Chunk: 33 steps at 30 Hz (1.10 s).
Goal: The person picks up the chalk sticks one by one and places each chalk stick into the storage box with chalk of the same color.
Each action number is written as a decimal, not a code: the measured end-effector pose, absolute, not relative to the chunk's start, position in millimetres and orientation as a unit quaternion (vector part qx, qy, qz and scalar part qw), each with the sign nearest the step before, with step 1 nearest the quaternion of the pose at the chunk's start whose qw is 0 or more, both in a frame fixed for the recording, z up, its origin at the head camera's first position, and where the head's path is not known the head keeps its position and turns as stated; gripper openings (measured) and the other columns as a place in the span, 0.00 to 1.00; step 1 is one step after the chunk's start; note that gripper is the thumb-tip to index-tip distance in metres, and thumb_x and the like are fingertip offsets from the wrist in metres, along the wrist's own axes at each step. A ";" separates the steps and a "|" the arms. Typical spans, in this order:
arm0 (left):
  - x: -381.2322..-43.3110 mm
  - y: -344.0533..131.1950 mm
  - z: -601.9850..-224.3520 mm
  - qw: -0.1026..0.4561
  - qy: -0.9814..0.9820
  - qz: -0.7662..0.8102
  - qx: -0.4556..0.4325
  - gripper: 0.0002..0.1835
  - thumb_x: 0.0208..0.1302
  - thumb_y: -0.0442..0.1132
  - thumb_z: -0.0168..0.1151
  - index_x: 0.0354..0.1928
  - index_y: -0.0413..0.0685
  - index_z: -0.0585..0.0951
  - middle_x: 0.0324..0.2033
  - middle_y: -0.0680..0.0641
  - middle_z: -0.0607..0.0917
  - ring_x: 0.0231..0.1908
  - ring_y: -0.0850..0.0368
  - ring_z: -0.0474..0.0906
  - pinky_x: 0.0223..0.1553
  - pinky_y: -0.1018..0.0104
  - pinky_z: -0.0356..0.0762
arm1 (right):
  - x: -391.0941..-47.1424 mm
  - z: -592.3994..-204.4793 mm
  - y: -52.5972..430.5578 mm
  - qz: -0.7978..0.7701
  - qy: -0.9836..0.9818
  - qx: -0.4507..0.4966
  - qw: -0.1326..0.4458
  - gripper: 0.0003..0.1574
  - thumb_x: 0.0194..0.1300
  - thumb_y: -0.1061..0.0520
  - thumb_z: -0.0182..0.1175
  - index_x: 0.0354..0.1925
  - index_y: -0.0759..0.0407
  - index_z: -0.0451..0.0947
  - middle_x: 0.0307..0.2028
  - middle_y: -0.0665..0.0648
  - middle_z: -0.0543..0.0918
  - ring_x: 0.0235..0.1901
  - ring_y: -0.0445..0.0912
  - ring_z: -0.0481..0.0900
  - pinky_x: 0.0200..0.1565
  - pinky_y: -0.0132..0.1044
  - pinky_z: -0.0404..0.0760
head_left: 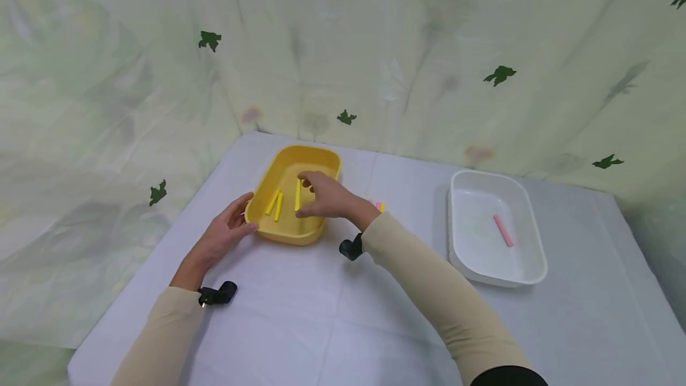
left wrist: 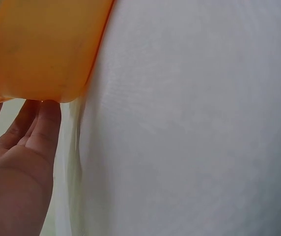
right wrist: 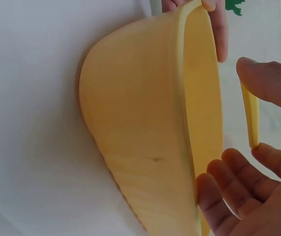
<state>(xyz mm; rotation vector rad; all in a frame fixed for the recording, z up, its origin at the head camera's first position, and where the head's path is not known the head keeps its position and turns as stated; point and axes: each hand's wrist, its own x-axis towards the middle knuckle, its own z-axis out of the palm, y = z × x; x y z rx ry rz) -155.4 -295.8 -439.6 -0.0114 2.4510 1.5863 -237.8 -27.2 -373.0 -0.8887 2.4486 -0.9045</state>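
A yellow plastic tray [head_left: 289, 234] stands on the table, and my left hand [head_left: 227, 228] grips its near-left corner. In the left wrist view the left fingers [left wrist: 44, 130] touch the tray's wall [left wrist: 42, 54]. Over the tray, my right hand [head_left: 334, 198] pinches a yellow chalk stick [head_left: 298, 195] end to end. The right wrist view has this chalk stick [right wrist: 251, 115] between thumb and index finger, above the rim, the other fingers curved beside the tray. Two more yellow chalk sticks [head_left: 272, 202] lie on the tray's floor.
To the right, a white tray [head_left: 463, 255] holds one pink chalk stick [head_left: 503, 230]. Partly hidden behind the right wrist, some pink and yellow pieces [head_left: 381, 206] lie on the white tablecloth [head_left: 278, 326]. A patterned curtain [head_left: 386, 64] hangs behind the table.
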 end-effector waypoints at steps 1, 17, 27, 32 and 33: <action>-155.0 -296.1 -440.0 0.110 0.835 0.540 -0.002 0.45 0.68 0.45 0.63 0.79 0.57 0.48 0.79 0.42 0.50 0.78 0.43 0.49 0.73 0.53 0.57 | -237.7 -372.8 -26.2 -0.323 0.871 -0.317 0.191 0.53 0.59 0.50 0.70 0.74 0.62 0.56 0.68 0.63 0.70 0.68 0.55 0.70 0.69 0.45 0.73; -156.4 -297.5 -442.0 0.110 0.836 0.538 0.000 0.45 0.68 0.46 0.64 0.79 0.58 0.48 0.79 0.43 0.50 0.78 0.43 0.49 0.73 0.57 0.59 | -238.7 -373.8 -23.0 -0.305 0.882 -0.305 0.190 0.52 0.59 0.49 0.69 0.74 0.59 0.56 0.70 0.61 0.68 0.67 0.52 0.69 0.68 0.44 0.73; -157.4 -296.4 -440.1 0.115 0.841 0.528 -0.006 0.45 0.68 0.47 0.63 0.79 0.60 0.47 0.79 0.44 0.49 0.79 0.44 0.48 0.73 0.50 0.55 | -236.3 -374.6 -23.5 -0.302 0.884 -0.313 0.173 0.55 0.60 0.44 0.68 0.76 0.57 0.52 0.71 0.61 0.62 0.66 0.54 0.71 0.66 0.44 0.76; -157.3 -296.2 -439.7 0.119 0.842 0.525 -0.016 0.45 0.68 0.48 0.62 0.79 0.61 0.47 0.80 0.46 0.49 0.79 0.46 0.48 0.73 0.51 0.55 | -235.4 -375.4 -14.5 -0.323 0.882 -0.297 0.170 0.52 0.64 0.43 0.65 0.76 0.54 0.53 0.72 0.59 0.60 0.67 0.55 0.71 0.65 0.45 0.76; -157.5 -295.9 -439.6 0.119 0.843 0.525 -0.015 0.45 0.69 0.48 0.62 0.80 0.61 0.47 0.80 0.46 0.49 0.79 0.45 0.48 0.73 0.50 0.55 | -235.4 -375.3 -10.4 -0.323 0.884 -0.293 0.169 0.50 0.64 0.44 0.65 0.76 0.55 0.54 0.72 0.59 0.60 0.67 0.55 0.71 0.65 0.45 0.77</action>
